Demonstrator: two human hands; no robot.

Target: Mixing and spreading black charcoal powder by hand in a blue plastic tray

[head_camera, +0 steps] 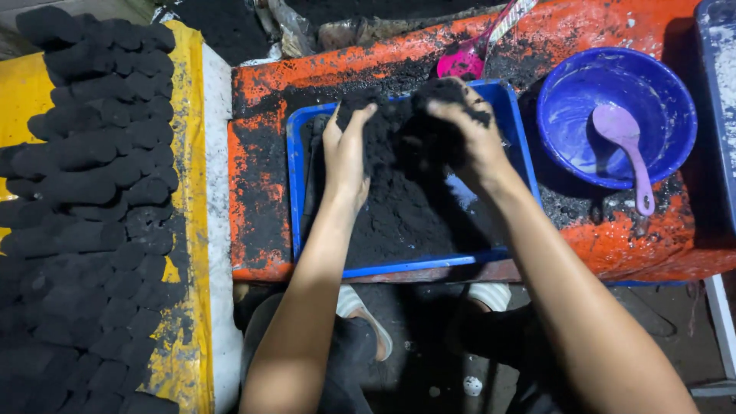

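Briquettes (92, 207), black and stacked in rows, cover the yellow board (23, 92) at left. Beside it the orange surface (613, 23) carries a blue tray (295, 192) heaped with black powder (399, 207). Right of the tray sits a blue bowl (613, 84) with a purple spoon (625, 146) inside. Both hands work in the powder: left hand (346, 157) pressed flat, fingers together; right hand (468, 134) curled around a clump.
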